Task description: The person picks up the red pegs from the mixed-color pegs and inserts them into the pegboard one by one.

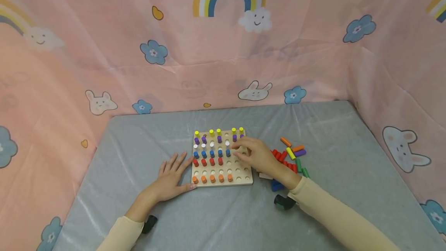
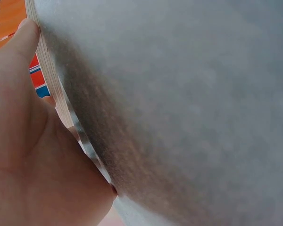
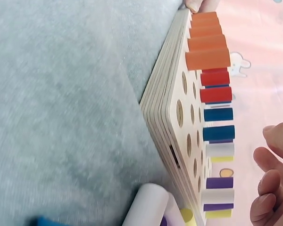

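Observation:
A wooden peg board [image 1: 240,181] lies on the table, with upright rows of yellow, purple, white, blue, red and orange pegs [image 1: 212,179]. Bare holes show between the red and orange rows and toward the right side. My left hand [image 1: 170,181] lies flat with spread fingers at the board's left edge, its thumb [image 2: 26,40] touching the near corner. Above the right side of the board hovers my right hand [image 1: 258,156], thumb and forefinger apart, bent near the white row. In the right wrist view, no peg shows between the visible fingers [image 3: 269,183].
Loose pegs [image 1: 283,156] in red, orange, yellow, purple, green and blue lie in a pile right of the board, partly behind my right wrist. White pegs [image 3: 146,207] lie beside the board's edge. A grey cloth [image 1: 150,138] covers the table; a printed pink curtain [image 1: 209,61] stands behind.

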The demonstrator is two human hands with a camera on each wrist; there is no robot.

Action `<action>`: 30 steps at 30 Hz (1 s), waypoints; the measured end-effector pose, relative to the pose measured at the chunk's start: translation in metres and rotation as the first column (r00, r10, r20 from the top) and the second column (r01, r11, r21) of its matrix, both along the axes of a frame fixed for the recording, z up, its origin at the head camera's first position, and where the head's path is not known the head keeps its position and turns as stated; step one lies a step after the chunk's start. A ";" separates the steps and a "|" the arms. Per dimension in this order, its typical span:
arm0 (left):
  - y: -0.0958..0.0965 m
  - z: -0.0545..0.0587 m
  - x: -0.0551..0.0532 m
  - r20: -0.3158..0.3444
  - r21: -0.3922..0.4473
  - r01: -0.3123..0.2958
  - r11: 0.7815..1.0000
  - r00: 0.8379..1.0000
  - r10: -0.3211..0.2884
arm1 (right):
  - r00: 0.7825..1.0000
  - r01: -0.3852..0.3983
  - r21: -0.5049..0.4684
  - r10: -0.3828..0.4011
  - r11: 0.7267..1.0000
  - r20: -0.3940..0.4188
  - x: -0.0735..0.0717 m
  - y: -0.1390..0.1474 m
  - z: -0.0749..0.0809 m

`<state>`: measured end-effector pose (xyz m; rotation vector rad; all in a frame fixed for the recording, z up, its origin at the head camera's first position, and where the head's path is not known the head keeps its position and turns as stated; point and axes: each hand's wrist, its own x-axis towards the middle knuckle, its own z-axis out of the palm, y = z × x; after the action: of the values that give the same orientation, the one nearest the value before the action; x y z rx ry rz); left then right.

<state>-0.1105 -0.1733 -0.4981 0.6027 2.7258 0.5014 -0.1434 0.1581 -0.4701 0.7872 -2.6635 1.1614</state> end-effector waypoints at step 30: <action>0.000 -0.003 0.000 -0.001 0.005 -0.013 1.000 1.000 0.013 | 0.996 0.075 0.042 -0.077 0.996 0.039 -0.001 0.032 -0.001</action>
<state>-0.1108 -0.1731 -0.5011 0.5871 2.7318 0.5119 -0.1448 0.1899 -0.4706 0.6692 -2.7319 1.1204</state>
